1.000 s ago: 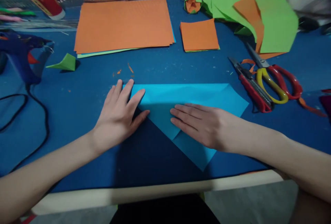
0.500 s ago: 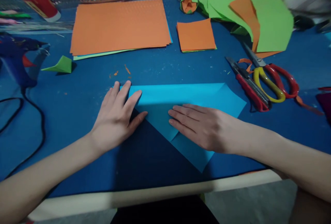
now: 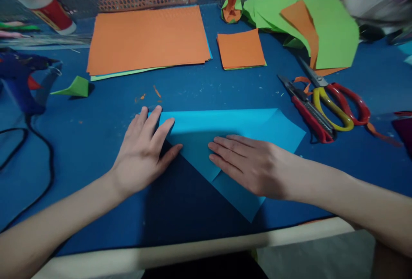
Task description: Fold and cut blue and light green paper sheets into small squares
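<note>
A bright blue sheet of paper (image 3: 199,141), folded along its straight far edge, lies flat on the dark blue tabletop. Over its left corner rests my left hand (image 3: 146,150), fingers spread and the thumb near the paper's slanting edge. My right hand (image 3: 247,163) lies flat on the middle of the paper, fingers stretched out toward the left, hiding part of the fold beneath it. One corner of the paper points toward the table's front edge, another to the right.
A red utility knife (image 3: 309,111) and red-and-yellow scissors (image 3: 337,105) lie at the right. Behind are an orange paper stack (image 3: 148,40), small orange squares (image 3: 241,49) and green paper pieces (image 3: 336,30). At the left are a blue glue gun (image 3: 21,81) and a green folded piece (image 3: 77,86).
The whole view has shifted slightly, so everything appears a little lower. Both hands keep practically the same place on the blue paper.
</note>
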A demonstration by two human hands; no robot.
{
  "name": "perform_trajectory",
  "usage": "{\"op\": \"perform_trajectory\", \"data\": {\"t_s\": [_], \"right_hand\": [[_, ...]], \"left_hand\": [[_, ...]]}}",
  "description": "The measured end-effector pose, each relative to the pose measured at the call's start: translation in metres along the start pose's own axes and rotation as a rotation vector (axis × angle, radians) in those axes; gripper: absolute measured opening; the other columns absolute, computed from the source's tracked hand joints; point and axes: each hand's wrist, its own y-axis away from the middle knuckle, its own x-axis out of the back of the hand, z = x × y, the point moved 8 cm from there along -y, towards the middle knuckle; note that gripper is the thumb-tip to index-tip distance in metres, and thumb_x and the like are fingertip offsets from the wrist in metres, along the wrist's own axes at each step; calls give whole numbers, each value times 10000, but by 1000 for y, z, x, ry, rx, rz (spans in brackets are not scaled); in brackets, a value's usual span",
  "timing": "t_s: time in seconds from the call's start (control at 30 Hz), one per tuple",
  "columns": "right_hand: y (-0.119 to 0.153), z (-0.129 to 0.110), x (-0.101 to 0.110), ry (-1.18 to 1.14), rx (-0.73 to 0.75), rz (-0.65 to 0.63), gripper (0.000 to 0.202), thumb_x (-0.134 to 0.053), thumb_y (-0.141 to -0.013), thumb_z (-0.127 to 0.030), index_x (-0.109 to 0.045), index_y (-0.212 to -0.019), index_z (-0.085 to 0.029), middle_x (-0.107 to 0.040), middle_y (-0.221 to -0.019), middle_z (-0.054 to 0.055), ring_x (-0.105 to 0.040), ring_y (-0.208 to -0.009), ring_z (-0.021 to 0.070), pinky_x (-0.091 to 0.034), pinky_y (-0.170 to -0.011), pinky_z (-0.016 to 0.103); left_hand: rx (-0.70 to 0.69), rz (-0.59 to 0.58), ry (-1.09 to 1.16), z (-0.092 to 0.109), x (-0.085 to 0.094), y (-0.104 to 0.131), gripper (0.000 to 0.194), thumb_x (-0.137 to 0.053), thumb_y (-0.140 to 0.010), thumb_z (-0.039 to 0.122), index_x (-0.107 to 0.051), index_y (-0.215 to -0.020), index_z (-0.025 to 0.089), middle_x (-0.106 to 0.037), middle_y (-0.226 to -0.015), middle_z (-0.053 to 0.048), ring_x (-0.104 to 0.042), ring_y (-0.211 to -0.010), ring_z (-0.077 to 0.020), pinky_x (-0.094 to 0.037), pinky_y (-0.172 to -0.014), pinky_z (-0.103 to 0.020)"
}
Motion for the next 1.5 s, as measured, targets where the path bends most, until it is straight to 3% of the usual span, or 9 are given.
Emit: {"op": "perform_trajectory", "data": {"t_s": [0.37, 0.47, 0.57, 0.7, 1.0, 1.23, 1.33, 1.4, 1.5], "right_hand": [[-5, -1, -5, -115, -79, -92, 496, -576, -919, -420, -679, -1185, -15, -653, -1256, 238, -621, -1180, 340, -533, -975, 456], [-4, -2, -7, -156, -91, -100, 540, -632, -872, -476, -691, -1142, -12, -684, -1182, 252, -615, -1168, 357, -513, -984, 486], [-4, -2, -10, -205, -105, -157, 436, -693, -819, -491, -742, -921, -70, -737, -886, 187, -682, -961, 328, -554, -894, 466], [-4, 1, -10, -250, -118, -187, 484, -733, -772, -516, -730, -945, -64, -719, -961, 212, -677, -952, 334, -567, -850, 460], [2, -2, -9, -218, -82, -146, 706, -585, -890, -533, -576, -1301, 41, -592, -1307, 302, -543, -1268, 385, -446, -1057, 509], [3, -4, -10, -112, -70, -135, 709, -564, -884, -588, -624, -1263, 9, -596, -1312, 265, -573, -1244, 355, -488, -1017, 476], [2, -4, -11, -93, -64, -140, 729, -563, -876, -607, -632, -1248, 16, -600, -1308, 266, -578, -1236, 360, -495, -1008, 469], [1, -5, -13, -91, -63, -156, 730, -531, -887, -622, -636, -1248, 4, -600, -1310, 265, -576, -1239, 358, -493, -1004, 478], [-2, -5, -18, -93, -90, -184, 750, -533, -872, -646, -643, -1233, 2, -630, -1273, 266, -582, -1228, 360, -492, -1003, 485]], "left_hand": [[-143, 93, -56, 26, 15, -4, 437, -488, -963, 272, -473, -1333, 38, -379, -1506, -280, -253, -1463, -399, -311, -1154, -580], [-336, -4, 51, 59, 7, -14, 432, -404, -989, 233, -462, -1373, 44, -372, -1533, -231, -248, -1475, -352, -315, -1169, -525], [-520, -132, 199, 88, -6, -26, 518, -315, -1030, 392, -406, -1443, 94, -346, -1568, -160, -248, -1485, -283, -251, -1209, -473], [-539, -268, 296, 92, -21, -43, 706, -297, -996, 569, -318, -1493, 68, -262, -1598, -172, -176, -1505, -279, -187, -1225, -466], [-412, -434, 97, 36, -35, -55, 858, -289, -916, 726, -247, -1541, 141, -163, -1627, -122, -121, -1516, -279, -106, -1225, -463], [-152, -316, -66, -77, -14, -48, 791, -168, -957, 683, -238, -1546, 160, -192, -1626, -115, -145, -1513, -262, -125, -1217, -483], [-39, -207, -97, -96, 0, -45, 815, -148, -953, 688, -270, -1535, 131, -242, -1610, -154, -189, -1503, -283, -158, -1208, -501], [-47, -101, -62, -73, 9, -44, 831, -211, -935, 711, -288, -1528, 134, -237, -1608, -171, -169, -1505, -307, -164, -1201, -528], [-315, -171, 78, 8, -3, -33, 766, -318, -944, 670, -308, -1519, 165, -241, -1613, -145, -142, -1511, -297, -179, -1207, -503]]}}
